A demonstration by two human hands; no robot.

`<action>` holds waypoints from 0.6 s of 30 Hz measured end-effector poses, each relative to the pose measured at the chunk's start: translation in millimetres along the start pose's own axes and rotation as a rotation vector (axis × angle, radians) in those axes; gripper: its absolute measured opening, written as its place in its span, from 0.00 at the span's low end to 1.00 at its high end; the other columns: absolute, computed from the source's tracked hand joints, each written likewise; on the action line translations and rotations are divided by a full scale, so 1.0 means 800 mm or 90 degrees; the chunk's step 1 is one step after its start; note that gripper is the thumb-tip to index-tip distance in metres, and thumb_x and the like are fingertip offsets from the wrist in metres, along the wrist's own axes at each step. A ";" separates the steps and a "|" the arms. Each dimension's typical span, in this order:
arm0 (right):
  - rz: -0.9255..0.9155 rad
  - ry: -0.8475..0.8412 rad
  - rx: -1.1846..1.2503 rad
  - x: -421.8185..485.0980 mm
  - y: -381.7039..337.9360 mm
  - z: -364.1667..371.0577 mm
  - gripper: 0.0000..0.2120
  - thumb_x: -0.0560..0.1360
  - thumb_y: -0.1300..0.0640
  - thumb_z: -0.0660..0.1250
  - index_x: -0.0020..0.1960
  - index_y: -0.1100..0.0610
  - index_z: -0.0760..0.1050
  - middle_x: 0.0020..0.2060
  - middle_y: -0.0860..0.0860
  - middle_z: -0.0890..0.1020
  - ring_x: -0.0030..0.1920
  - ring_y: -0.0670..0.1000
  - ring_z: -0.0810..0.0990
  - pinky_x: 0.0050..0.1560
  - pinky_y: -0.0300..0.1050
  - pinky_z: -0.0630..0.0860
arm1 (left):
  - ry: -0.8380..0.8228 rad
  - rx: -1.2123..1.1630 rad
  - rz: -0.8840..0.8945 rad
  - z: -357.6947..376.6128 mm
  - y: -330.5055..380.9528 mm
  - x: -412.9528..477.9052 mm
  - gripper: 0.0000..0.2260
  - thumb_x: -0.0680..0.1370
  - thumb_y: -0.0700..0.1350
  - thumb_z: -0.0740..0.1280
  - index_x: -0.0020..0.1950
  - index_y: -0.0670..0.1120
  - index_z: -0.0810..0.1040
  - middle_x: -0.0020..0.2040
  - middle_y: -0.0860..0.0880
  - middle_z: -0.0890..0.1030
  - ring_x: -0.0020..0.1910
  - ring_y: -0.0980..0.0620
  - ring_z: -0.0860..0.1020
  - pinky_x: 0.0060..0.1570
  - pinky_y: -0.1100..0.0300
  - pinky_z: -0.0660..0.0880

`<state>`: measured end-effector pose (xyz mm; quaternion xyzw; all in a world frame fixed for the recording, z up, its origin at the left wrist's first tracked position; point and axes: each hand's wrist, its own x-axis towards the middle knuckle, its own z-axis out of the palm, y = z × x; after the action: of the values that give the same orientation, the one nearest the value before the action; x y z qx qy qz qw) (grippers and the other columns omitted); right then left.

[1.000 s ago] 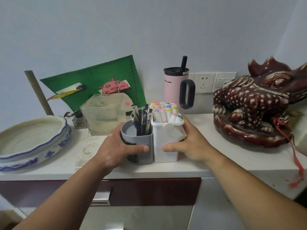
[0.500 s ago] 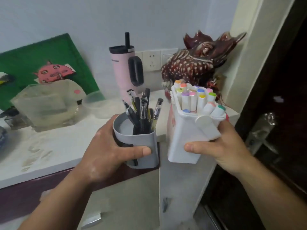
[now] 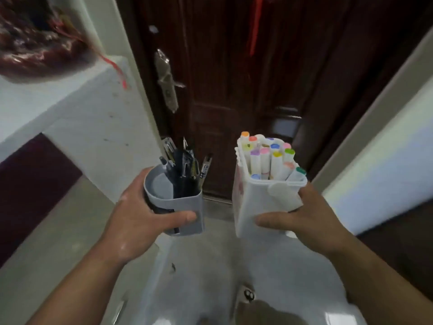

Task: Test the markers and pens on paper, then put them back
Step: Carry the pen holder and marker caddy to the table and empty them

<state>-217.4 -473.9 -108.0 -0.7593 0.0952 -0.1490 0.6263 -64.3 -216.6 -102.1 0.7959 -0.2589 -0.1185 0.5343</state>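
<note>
My left hand [image 3: 138, 221] grips a grey pen holder [image 3: 185, 206] from the left side, thumb across its front. Several dark pens [image 3: 185, 164] stand up in it. My right hand [image 3: 304, 219] holds a white marker box [image 3: 255, 202] from the right and below. Several white markers with coloured caps [image 3: 269, 156] fill the box. Both containers are carried in the air, upright, side by side and a little apart, above the floor. No paper is in view.
A dark brown door [image 3: 246, 78] with a metal handle [image 3: 167, 80] is straight ahead. The white counter's end [image 3: 77, 109] with the dark red figurine [image 3: 30, 48] is at the left. A white wall [image 3: 386, 148] is at the right. Pale floor tiles [image 3: 210, 266] lie below.
I lifted both containers off the counter and turned right, away from it. The view now faces the door, with the counter off to the left.
</note>
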 end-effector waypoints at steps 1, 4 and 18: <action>0.011 0.037 -0.004 -0.031 0.002 -0.015 0.43 0.62 0.46 0.85 0.73 0.47 0.71 0.60 0.39 0.83 0.60 0.42 0.82 0.49 0.30 0.79 | -0.037 0.001 0.007 0.022 0.005 -0.005 0.36 0.51 0.60 0.82 0.58 0.63 0.76 0.51 0.58 0.83 0.49 0.58 0.82 0.36 0.69 0.78; 0.047 0.149 -0.003 -0.120 0.008 -0.061 0.43 0.61 0.42 0.84 0.73 0.47 0.72 0.61 0.42 0.83 0.61 0.45 0.82 0.51 0.34 0.80 | -0.123 0.012 0.031 0.090 0.022 -0.024 0.39 0.50 0.62 0.81 0.61 0.63 0.76 0.53 0.60 0.82 0.50 0.61 0.81 0.38 0.72 0.77; 0.163 0.537 -0.030 -0.614 0.035 -0.293 0.43 0.60 0.48 0.85 0.71 0.42 0.72 0.61 0.41 0.82 0.61 0.46 0.81 0.50 0.35 0.80 | -0.506 -0.045 0.171 0.520 0.189 -0.228 0.39 0.52 0.57 0.83 0.62 0.58 0.78 0.55 0.55 0.84 0.51 0.57 0.83 0.42 0.65 0.80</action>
<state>-757.4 -533.2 -147.6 -0.6282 0.4394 -0.3651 0.5281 -453.8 -491.3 -146.9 0.6286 -0.5420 -0.3548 0.4304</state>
